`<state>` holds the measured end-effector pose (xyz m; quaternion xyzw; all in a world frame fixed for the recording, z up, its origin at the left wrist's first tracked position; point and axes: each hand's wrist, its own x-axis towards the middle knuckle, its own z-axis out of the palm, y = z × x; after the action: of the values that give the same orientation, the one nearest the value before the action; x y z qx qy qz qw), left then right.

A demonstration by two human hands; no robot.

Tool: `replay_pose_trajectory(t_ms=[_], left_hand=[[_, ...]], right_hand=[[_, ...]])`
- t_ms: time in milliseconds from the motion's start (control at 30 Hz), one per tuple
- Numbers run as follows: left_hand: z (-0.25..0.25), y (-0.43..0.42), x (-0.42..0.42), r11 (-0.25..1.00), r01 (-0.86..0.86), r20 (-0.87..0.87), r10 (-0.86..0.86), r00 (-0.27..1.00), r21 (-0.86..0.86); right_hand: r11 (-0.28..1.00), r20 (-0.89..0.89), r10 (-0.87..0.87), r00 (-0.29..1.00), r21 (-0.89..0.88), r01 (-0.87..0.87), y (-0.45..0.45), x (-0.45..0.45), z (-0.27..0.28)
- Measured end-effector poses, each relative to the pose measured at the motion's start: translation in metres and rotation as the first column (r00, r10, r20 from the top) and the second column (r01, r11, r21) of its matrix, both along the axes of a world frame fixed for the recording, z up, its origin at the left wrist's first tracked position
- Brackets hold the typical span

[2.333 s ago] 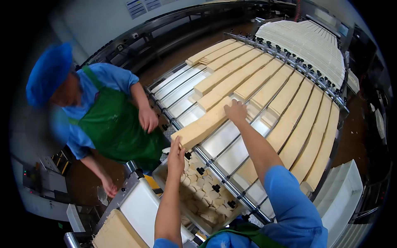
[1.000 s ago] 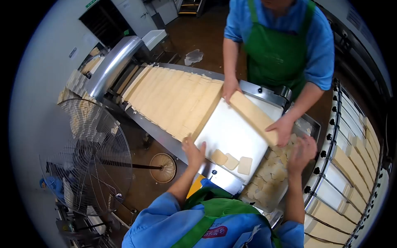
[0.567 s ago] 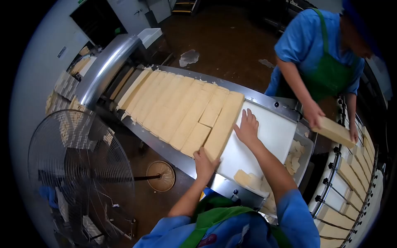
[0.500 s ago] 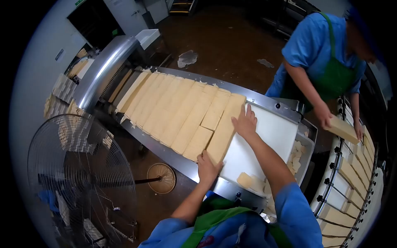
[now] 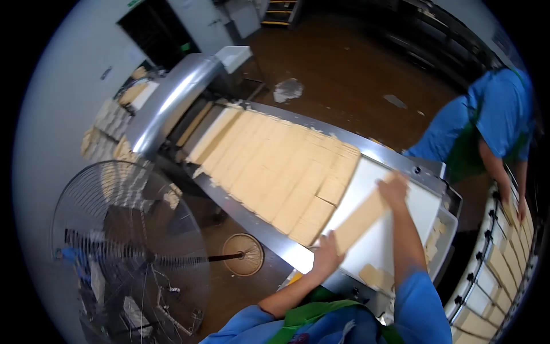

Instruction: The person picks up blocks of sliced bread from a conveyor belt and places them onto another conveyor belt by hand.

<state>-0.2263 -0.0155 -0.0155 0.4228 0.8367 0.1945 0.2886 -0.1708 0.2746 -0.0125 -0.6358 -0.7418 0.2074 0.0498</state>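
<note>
A long pale yellow slab [image 5: 362,222] is held at its two ends, slanting over the white belt [image 5: 372,178]. My left hand [image 5: 326,256] is closed round its near end. At the far end, my right hand [image 5: 394,191] grips it, somewhat smeared by motion. Beside it, a bed of similar slabs [image 5: 269,169] lies packed edge to edge on the conveyor, with a dark gap around one short piece at its right edge. Small flat offcuts [image 5: 375,277] lie on the belt's near corner, close to my right forearm.
A steel machine hood [image 5: 172,103] spans the conveyor's far end. On the left stands a large wire fan [image 5: 132,246]. A bin of scraps [image 5: 450,243] sits past the belt end. At right, a co-worker [image 5: 487,114] reaches over a curved rack of slabs [image 5: 498,269].
Both hands have lifted the end slab off the bed and moved it right over the belt. The view has shifted. The co-worker's hands have lowered a slab to the rack.
</note>
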Motion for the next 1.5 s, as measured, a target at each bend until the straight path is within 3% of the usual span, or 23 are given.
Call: replay_pose_trajectory(t_ms=[67,133,167,233,267,333,367,400,433,500,600,667,800,833,867,900,933,967,1000,1067,1233,1400,1500], left_hand=[[-0.01,0.004,0.009,0.987,0.063,0.09,-0.076,0.993,0.146],[0.014,0.013,0.016,0.978,0.16,0.316,-0.195,0.929,0.135],[0.015,0.017,0.023,0.977,0.164,0.315,-0.198,0.928,0.134],[0.017,0.032,0.052,0.982,0.19,0.212,-0.185,0.96,-0.003],[0.002,0.038,0.07,0.986,0.164,-0.004,-0.164,0.986,0.019],[-0.015,0.042,0.091,0.95,0.231,-0.108,-0.213,0.971,0.208],[-0.005,0.048,0.1,0.926,0.281,-0.121,-0.258,0.959,0.254],[0.002,0.053,0.11,0.909,0.278,-0.095,-0.261,0.961,0.312],[0.007,0.058,0.121,0.877,0.277,-0.101,-0.259,0.961,0.392],[0.037,0.075,0.165,0.823,0.337,-0.086,-0.337,0.938,0.457],[0.062,0.093,0.233,0.727,0.431,-0.057,-0.478,0.877,0.535],[0.075,0.105,0.278,0.672,0.392,0.079,-0.555,0.828,0.628],[0.107,0.129,0.352,0.523,0.478,0.046,-0.706,0.706,0.706],[0.106,0.136,0.367,0.433,0.56,-0.11,-0.715,0.691,0.706],[0.105,0.143,0.381,0.425,0.567,-0.119,-0.718,0.686,0.705],[0.103,0.15,0.395,0.511,0.522,0.107,-0.777,0.621,0.683],[0.101,0.156,0.406,0.596,0.49,0.325,-0.783,0.53,0.637],[0.097,0.163,0.416,0.489,0.547,0.215,-0.845,0.489,0.679],[0.095,0.168,0.429,0.483,0.548,0.201,-0.846,0.494,0.683],[0.089,0.172,0.447,0.571,0.552,0.41,-0.821,0.398,0.607],[0.075,0.173,0.477,0.555,0.614,0.357,-0.832,0.425,0.562],[0.069,0.18,0.497,0.544,0.625,0.325,-0.838,0.439,0.559],[0.065,0.183,0.513,0.513,0.638,0.291,-0.856,0.426,0.574]], right_hand=[[0.979,0.083,-0.198,0.977,-0.036,0.202,0.006,0.049,0.007],[0.925,0.148,-0.332,0.932,-0.142,0.352,-0.007,0.078,0.049],[0.924,0.147,-0.335,0.931,-0.144,0.355,-0.012,0.091,0.046],[0.913,-0.045,-0.393,0.918,-0.139,0.384,-0.016,0.137,0.037],[0.959,0.189,-0.283,0.94,0.034,0.282,0.0,0.17,-0.03],[0.876,0.054,-0.474,0.879,0.134,0.464,-0.011,0.226,-0.049],[0.844,-0.162,-0.505,0.848,0.111,0.524,-0.038,0.243,-0.01],[0.805,-0.229,-0.52,0.823,0.19,0.562,-0.048,0.268,-0.019],[0.782,-0.458,-0.514,0.725,0.098,0.616,-0.068,0.284,0.017],[0.665,-0.476,-0.58,0.661,0.192,0.721,-0.085,0.345,0.04],[0.486,-0.559,-0.694,0.454,0.102,0.868,-0.114,0.423,0.095],[0.408,-0.583,-0.717,0.382,0.094,0.908,-0.12,0.485,0.108],[0.257,-0.479,-0.839,0.258,0.069,0.964,-0.121,0.583,0.12],[0.312,-0.286,-0.904,0.317,0.063,0.948,-0.121,0.608,0.12],[0.367,-0.083,-0.926,0.369,0.041,0.929,-0.12,0.631,0.119],[0.418,0.021,-0.909,0.417,0.065,0.906,-0.115,0.659,0.107],[0.416,0.012,-0.909,0.416,0.059,0.908,-0.112,0.68,0.098],[0.436,0.067,-0.9,0.432,0.084,0.896,-0.107,0.701,0.089],[0.458,0.123,-0.887,0.445,0.116,0.881,-0.101,0.722,0.088],[0.461,0.124,-0.885,0.449,0.087,0.883,-0.096,0.747,0.094],[0.428,0.105,-0.894,0.436,-0.085,0.9,-0.082,0.785,0.082],[0.321,-0.004,-0.944,0.33,0.226,0.92,-0.078,0.801,0.054],[0.412,0.116,-0.91,0.399,0.138,0.9,-0.081,0.805,0.068]])
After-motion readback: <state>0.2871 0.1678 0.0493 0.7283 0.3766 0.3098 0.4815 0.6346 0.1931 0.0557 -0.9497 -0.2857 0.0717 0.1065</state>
